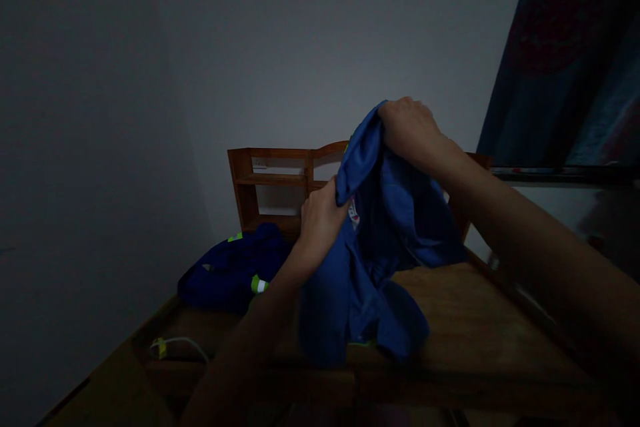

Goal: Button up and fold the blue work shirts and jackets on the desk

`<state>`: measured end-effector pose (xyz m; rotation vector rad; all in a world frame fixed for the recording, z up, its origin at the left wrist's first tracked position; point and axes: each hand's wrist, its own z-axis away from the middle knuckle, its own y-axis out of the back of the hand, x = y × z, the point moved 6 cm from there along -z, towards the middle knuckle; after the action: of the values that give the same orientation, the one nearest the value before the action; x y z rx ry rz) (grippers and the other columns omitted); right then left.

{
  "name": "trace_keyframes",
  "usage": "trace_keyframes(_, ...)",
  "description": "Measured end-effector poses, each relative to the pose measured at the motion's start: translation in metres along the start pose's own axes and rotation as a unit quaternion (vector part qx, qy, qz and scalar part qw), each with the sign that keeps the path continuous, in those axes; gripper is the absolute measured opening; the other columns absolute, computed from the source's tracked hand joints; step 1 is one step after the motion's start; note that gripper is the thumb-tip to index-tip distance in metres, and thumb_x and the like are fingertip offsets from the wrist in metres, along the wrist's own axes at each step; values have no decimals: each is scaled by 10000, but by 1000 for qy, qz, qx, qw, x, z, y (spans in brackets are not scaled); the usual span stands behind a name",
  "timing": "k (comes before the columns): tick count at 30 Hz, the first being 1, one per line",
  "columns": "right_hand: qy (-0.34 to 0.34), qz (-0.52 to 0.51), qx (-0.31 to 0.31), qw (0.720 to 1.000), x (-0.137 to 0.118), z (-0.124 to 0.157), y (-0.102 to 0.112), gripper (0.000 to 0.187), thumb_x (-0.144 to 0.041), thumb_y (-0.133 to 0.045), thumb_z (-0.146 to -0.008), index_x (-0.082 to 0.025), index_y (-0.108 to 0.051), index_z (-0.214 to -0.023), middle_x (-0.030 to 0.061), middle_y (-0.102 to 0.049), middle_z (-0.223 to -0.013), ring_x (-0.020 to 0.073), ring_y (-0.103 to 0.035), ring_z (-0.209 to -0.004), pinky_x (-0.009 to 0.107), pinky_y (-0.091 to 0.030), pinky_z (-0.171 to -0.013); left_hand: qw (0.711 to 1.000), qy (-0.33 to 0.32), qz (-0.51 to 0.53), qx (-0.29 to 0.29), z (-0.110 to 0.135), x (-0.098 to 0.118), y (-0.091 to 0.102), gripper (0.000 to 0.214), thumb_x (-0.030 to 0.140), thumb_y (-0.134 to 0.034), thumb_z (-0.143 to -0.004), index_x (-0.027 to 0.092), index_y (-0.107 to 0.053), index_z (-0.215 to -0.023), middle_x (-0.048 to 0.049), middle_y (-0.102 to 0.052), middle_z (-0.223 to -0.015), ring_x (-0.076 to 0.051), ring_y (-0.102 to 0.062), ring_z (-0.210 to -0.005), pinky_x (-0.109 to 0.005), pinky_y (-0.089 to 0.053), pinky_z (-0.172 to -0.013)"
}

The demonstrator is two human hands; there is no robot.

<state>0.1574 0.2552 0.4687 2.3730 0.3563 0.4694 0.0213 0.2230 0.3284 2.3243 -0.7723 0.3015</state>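
Blue garment (367,280): held up in front of you, above or against the table (465,307); contact at its hem unclear. Your left hand (320,217) grips its edge at 10 o'clock, your right hand (407,127) clenches it at 1. Progress, judged: lifted, partly opened; not yet straight or set down. Dark-blue bundle (225,273) lies at 9 o'clock, unheld.

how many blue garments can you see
2: a blue garment in left hand and right hand; a darker blue heap on the table, at left. The heap may hide more.
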Motion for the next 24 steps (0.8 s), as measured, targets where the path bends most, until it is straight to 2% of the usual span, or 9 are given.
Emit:
trace_keyframes(2, 3, 11, -30, 999, 19, 1, -7, 274, -277, -544, -830, -147, -626, -1056, 148, -614, -959, 329, -537, -992, 379, -392, -809, 999, 14, -32, -29, -20, -25, 0, 282, 361, -495, -856, 181, -634, -1022, -89, -666, -956, -278, -601, -968, -322, -448, -793)
trace_keyframes(4, 17, 20, -89, 996, 38, 6, -16, 308, -318, -649, -745, -180, -650, -1021, 105, -643, -920, 300, -562, -947, 333, -404, -765, 998, -2, -58, -30, -37, -39, 11, 266, 316, -462, -859, 161, -652, -963, -78, -667, -898, -270, -602, -933, -311, -439, -778)
trace_keyframes(6, 46, 10, -155, 987, 53, 13, -27, 349, -347, -699, -686, -214, -661, -1007, 58, -663, -891, 264, -580, -903, 296, -406, -719, 995, -35, -85, -34, -50, -40, 25, 269, 310, -466, -846, 153, -643, -974, -71, -653, -922, -261, -585, -945, -310, -430, -799)
trace_keyframes(8, 50, 5, -173, 984, 67, 17, -33, 344, -345, -692, -685, -229, -666, -1008, 37, -672, -880, 236, -588, -873, 279, -399, -696, 990, -47, -132, -34, -61, -35, 37, 317, 338, -514, -814, 144, -608, -1047, -94, -618, -1021, -273, -555, -990, -330, -418, -835)
trace_keyframes(12, -14, 29, -115, 993, 97, 19, -34, 275, -238, -588, -748, -198, -677, -1006, 72, -672, -888, 229, -588, -863, 294, -396, -709, 973, -27, -230, 1, -82, -26, 49, 600, 307, -574, -773, 119, -383, -1310, -197, -424, -1284, -354, -442, -1140, -441, -371, -915)
trace_keyframes(15, -85, 39, -81, 992, 116, 22, -30, 303, -197, -533, -759, -181, -677, -1025, 109, -661, -928, 251, -587, -871, 318, -404, -714, 964, -16, -266, -13, -97, -34, 47, 722, 279, -578, -768, 133, -240, -1389, -233, -318, -1356, -405, -351, -1209, -523, -336, -940)
trace_keyframes(17, -128, 39, -62, 989, 124, 25, -25, 323, -195, -518, -757, -171, -673, -1040, 138, -647, -965, 272, -582, -881, 332, -405, -704, 958, 13, -285, -27, -106, -48, 47, 716, 290, -590, -756, 138, -268, -1377, -244, -336, -1340, -422, -354, -1202, -553, -343, -924)
trace_keyframes(20, -184, 44, -19, 982, 132, 30, -14, 342, -192, -496, -763, -136, -657, -1059, 196, -618, -1016, 306, -570, -913, 356, -392, -696, 945, 87, -311, -50, -121, -76, 54, 631, 320, -627, -713, 129, -420, -1278, -243, -442, -1251, -419, -430, -1136, -557, -383, -877)
trace_keyframes(24, -254, 49, 49, 965, 150, 34, 3, 391, -193, -466, -793, -29, -597, -1123, 283, -571, -1062, 324, -550, -964, 372, -370, -718, 933, 170, -311, -61, -139, -111, 79, 494, 328, -672, -644, 97, -580, -1071, -215, -574, -1079, -387, -513, -1037, -515, -418, -841)
